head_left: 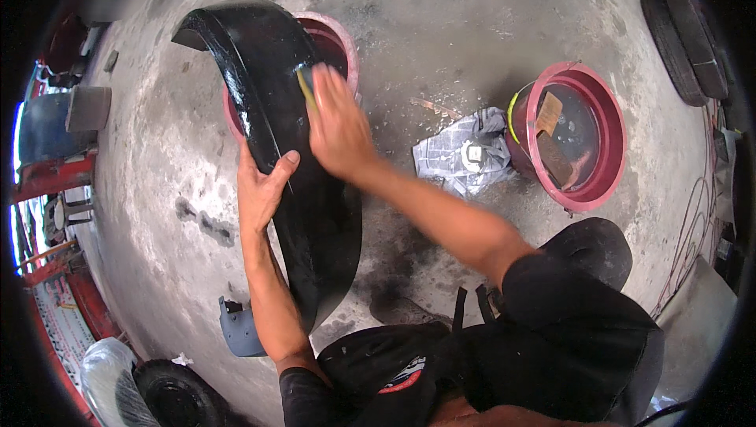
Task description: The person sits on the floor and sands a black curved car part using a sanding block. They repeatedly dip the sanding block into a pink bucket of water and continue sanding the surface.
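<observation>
A long, curved black fender with a wet, shiny surface lies across a pink tub, which it partly covers. My left hand grips the fender's left edge, thumb on top and fingers hidden underneath. Higher up, my right hand presses a thin pad with a yellowish-green edge against the black surface. The right fingers are slightly smeared by motion and hide most of the pad, so its exact kind cannot be told.
A second pink tub holds water and brownish blocks. Beside it lies a crumpled grey-and-white sheet. A grey plastic part sits near my left forearm. Tyres stand far right; another tyre lies lower left.
</observation>
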The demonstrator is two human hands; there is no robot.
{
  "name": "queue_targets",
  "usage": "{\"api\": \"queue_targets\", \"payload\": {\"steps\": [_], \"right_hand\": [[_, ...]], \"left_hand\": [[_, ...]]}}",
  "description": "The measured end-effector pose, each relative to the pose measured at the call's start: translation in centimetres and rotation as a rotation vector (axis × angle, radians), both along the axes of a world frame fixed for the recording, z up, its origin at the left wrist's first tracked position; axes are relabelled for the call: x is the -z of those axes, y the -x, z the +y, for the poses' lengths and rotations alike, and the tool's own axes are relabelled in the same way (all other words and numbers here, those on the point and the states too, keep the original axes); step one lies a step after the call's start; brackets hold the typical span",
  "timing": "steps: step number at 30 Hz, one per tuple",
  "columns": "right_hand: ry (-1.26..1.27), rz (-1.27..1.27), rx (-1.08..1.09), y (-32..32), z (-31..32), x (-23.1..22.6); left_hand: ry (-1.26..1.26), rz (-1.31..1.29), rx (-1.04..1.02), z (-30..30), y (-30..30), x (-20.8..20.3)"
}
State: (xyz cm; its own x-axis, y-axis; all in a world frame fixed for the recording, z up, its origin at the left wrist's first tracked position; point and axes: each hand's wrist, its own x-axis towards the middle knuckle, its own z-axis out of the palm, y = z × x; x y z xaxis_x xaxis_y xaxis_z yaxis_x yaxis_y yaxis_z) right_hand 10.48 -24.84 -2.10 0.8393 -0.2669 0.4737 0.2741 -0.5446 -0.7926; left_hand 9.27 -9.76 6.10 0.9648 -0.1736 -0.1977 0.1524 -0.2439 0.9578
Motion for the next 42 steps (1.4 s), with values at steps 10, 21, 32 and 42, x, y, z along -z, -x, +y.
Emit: {"api": "queue_targets", "payload": {"steps": [10, 21, 32, 42], "right_hand": [[-0.07, 0.018, -0.021, -4.5, -1.7, -0.1], [0.066, 0.02, -0.044, -11.1, -4.5, -0.8], [0.004, 0.088, -0.065, -13.5, -2.2, -0.7], [0.101, -0.104, -0.036, -5.2, -1.2, -0.1]], "left_hand": [[-0.026, -0.023, 0.021, 0.1, -0.2, 0.6], [-0.056, -0.06, 0.034, -0.3, -0.7, 0.6], [-0.07, -0.078, 0.015, 0.8, -0.4, 0.8], [-0.008, -0.048, 0.0, 1.3, -0.1, 0.8]]}}
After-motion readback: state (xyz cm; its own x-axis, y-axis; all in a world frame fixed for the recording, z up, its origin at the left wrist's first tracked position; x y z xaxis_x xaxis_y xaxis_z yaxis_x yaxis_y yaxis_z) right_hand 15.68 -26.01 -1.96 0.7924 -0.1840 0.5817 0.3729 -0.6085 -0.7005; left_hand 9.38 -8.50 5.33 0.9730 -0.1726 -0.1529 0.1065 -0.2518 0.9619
